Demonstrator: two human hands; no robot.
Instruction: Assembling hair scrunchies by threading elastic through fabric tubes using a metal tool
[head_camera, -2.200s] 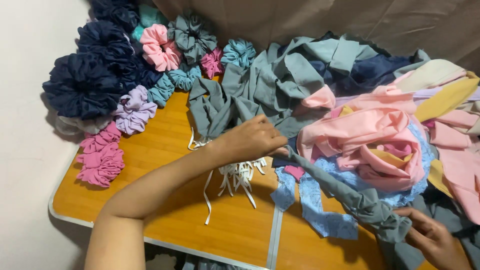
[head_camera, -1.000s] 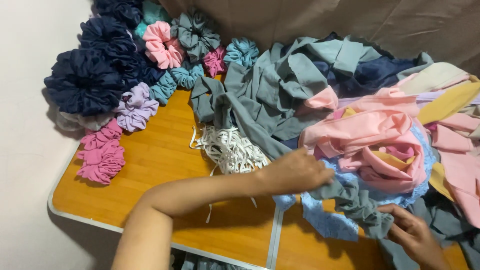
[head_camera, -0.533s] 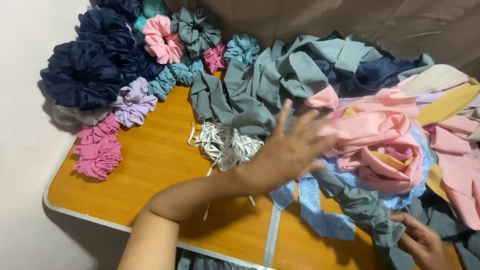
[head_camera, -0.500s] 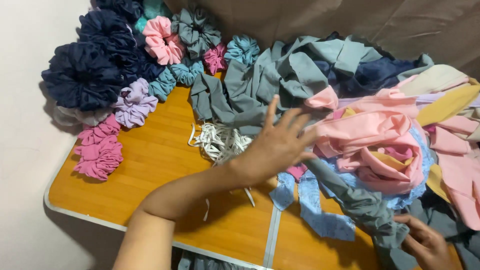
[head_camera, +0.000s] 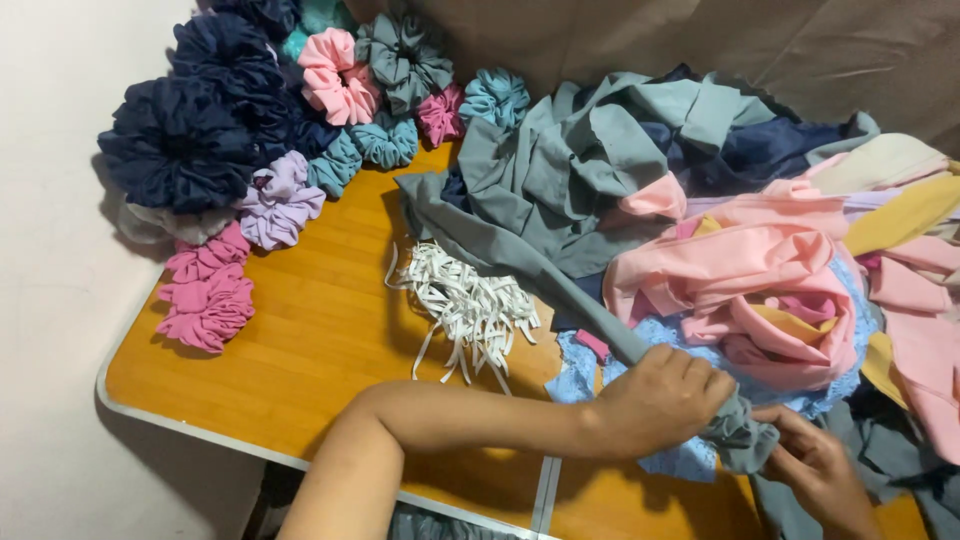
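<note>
Both my hands grip a grey fabric strip (head_camera: 560, 285) near the table's front edge.

Left to right: scrunchies (head_camera: 250, 160) piled at the back left corner, white elastic bundle (head_camera: 465, 300) mid-table, my left hand (head_camera: 665, 400) closed round the strip, right hand (head_camera: 815, 465) pinching its bunched end, pink and blue cloth heap (head_camera: 760, 280) crowding just behind. Orange wooden table (head_camera: 290, 350), pale wall left.

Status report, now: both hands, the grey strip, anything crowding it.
Left hand closed around grey fabric strip. Right hand pinching its bunched end. White elastic pieces lie just left of strip; pink fabric pile against its right.
</note>
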